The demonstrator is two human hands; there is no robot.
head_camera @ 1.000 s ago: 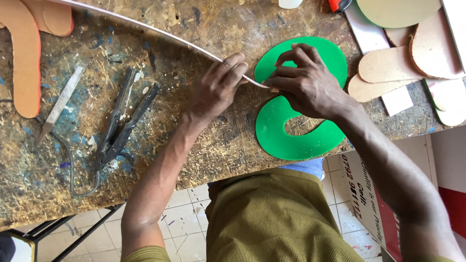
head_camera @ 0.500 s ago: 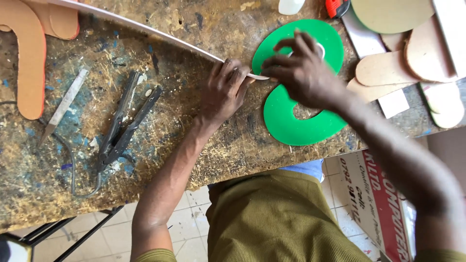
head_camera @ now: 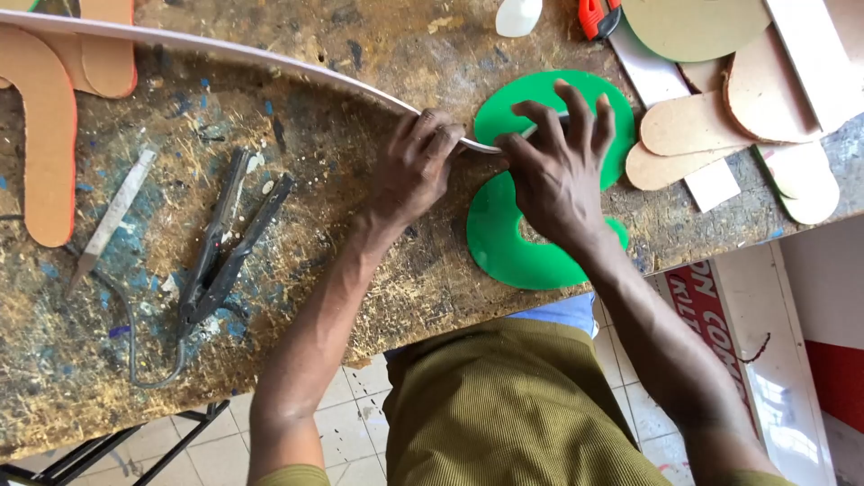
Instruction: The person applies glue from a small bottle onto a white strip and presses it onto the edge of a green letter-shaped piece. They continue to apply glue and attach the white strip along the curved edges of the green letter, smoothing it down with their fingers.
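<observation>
Left hand (head_camera: 416, 171) fingers pinch the white strip (head_camera: 270, 56); right hand (head_camera: 558, 171) fingers spread, pressing its end onto the green sheet (head_camera: 540, 256). Best keep pressure even along the edge.

Bright, even daylight; soft shadows (slight blur at edges).

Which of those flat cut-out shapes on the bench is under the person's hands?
The green cut-out, the only green one. The right hand presses on it; the tan cut-outs lie untouched to the side.
</observation>
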